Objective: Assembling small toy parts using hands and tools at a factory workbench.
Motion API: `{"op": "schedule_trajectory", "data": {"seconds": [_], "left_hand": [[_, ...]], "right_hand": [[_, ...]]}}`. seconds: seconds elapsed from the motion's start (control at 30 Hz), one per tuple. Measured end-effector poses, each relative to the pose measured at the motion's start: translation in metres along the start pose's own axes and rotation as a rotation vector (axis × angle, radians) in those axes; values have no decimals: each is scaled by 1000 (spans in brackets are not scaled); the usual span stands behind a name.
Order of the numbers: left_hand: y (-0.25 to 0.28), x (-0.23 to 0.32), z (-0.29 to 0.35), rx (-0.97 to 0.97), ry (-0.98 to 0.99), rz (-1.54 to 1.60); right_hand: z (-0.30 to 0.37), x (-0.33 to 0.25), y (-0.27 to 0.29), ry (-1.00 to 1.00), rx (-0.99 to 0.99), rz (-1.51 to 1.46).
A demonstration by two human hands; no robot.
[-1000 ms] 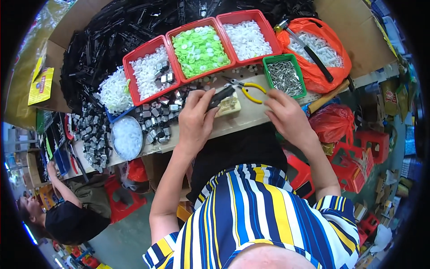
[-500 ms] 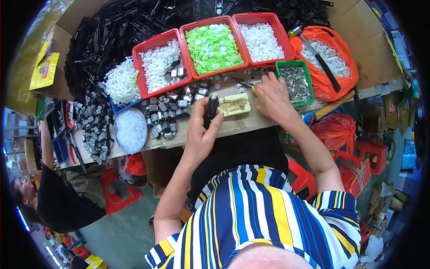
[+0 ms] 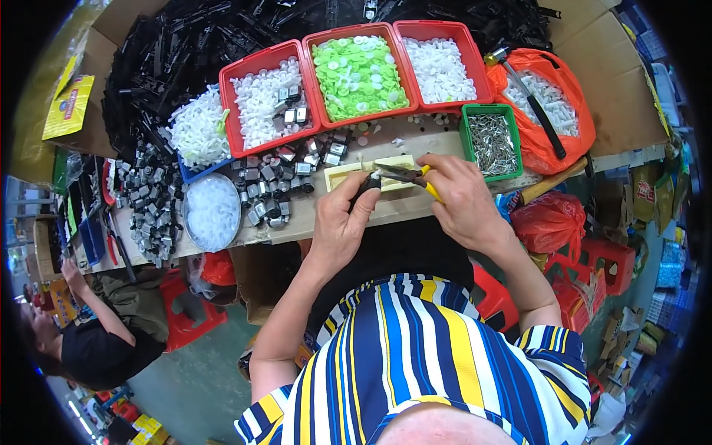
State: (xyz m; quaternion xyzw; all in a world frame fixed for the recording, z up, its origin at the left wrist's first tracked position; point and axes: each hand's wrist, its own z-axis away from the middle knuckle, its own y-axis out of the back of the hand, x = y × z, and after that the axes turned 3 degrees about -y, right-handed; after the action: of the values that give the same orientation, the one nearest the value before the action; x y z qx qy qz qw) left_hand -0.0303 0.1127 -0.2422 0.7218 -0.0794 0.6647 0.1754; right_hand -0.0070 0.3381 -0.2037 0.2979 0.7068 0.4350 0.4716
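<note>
My left hand is closed around a small black part whose pale tip points up. In my right hand are pliers with yellow handles. Their dark jaws reach left to the tip of the black part; whether they grip it I cannot tell. Just behind both hands, a cream-coloured block with a hollowed top lies on the table, partly covered by the pliers and my left fingers. Right of my right hand stands a green bin of small metal pins.
Red trays of white and green pieces line the back. A hammer lies on an orange bag at right. Left are metal-and-black parts and a round tub. A co-worker's arm shows far left.
The pliers have come up from the table in my right hand to the black part's tip. My left hand has tilted the part. The cream block now sits further left.
</note>
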Motion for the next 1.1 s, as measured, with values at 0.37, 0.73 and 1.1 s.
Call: {"op": "schedule_trajectory", "data": {"seconds": [0.37, 0.73, 1.1], "left_hand": [[-19, -3, 2, -58, 10, -157], [-35, 9, -10, -182, 33, 12], [-47, 23, -3, -172, -95, -99]], "right_hand": [[58, 27, 2, -149, 110, -200], [261, 153, -61, -1471, 746, -941], [84, 20, 14, -149, 223, -96]]}}
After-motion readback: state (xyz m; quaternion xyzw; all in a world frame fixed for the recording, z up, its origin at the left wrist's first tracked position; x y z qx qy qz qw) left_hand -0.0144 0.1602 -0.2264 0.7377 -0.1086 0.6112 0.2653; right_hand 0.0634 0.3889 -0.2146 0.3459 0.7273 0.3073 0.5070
